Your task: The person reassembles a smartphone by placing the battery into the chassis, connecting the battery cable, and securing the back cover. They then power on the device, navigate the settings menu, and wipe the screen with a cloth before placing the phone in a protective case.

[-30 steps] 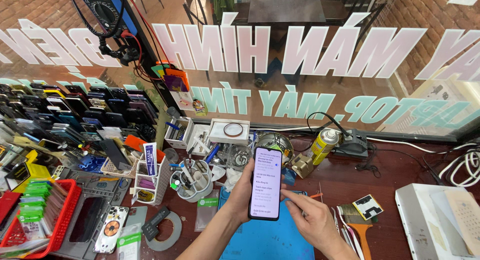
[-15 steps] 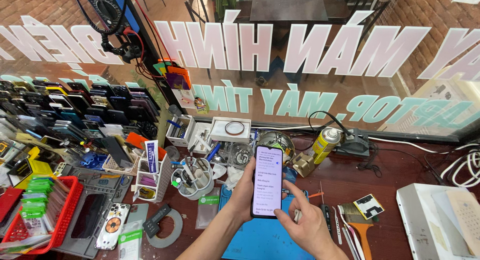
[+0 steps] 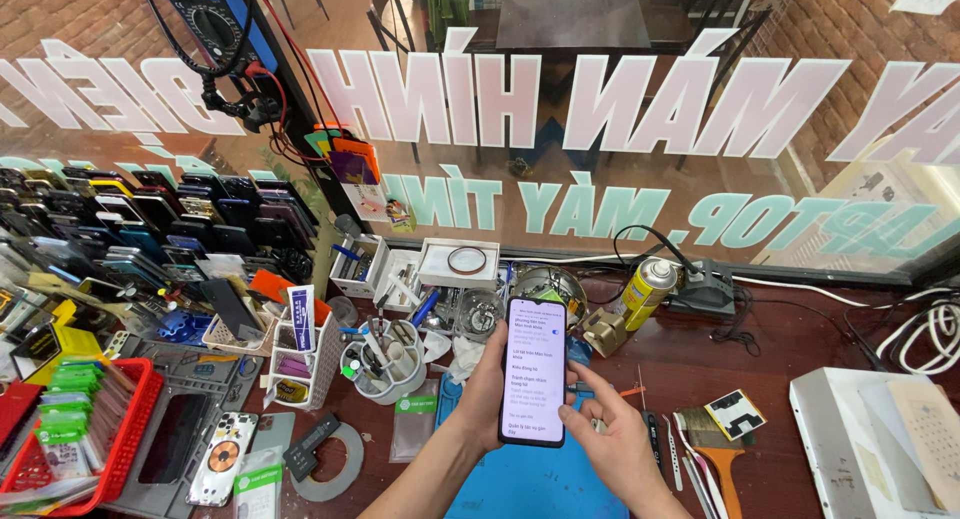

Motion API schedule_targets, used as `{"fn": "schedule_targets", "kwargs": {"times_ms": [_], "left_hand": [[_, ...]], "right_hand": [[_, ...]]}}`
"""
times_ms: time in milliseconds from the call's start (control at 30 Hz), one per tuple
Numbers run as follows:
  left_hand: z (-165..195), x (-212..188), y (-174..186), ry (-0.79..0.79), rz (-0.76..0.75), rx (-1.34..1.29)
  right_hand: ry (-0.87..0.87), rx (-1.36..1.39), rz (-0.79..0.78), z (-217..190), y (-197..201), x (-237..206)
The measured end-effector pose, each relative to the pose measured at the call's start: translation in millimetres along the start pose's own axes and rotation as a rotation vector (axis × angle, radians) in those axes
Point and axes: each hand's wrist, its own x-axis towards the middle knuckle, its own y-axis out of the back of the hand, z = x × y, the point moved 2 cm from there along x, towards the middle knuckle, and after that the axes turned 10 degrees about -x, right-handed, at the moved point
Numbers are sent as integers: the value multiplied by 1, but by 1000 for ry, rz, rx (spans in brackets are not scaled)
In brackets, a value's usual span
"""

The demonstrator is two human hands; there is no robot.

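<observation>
My left hand holds a black smartphone upright over the bench, its lit screen showing a white menu page. My right hand is at the phone's lower right edge, thumb touching the side near the bottom of the screen, fingers spread behind. Both forearms come up from the bottom edge. Under the hands lies a blue work mat.
A white cup of tools, a yellow spray can, a brush with an orange handle and tweezers surround the hands. A red basket and a rack of many phones fill the left. A glass window with lettering stands behind.
The phone's screen has scrolled to other menu lines. My right hand has shifted from beside the phone to touch its lower right edge. The view moved slightly.
</observation>
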Motion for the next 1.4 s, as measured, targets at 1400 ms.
{"fn": "schedule_targets", "kwargs": {"times_ms": [1400], "left_hand": [[9,30,18,205,79,-125]], "right_hand": [[-192,-29,457,108,109,108]]}}
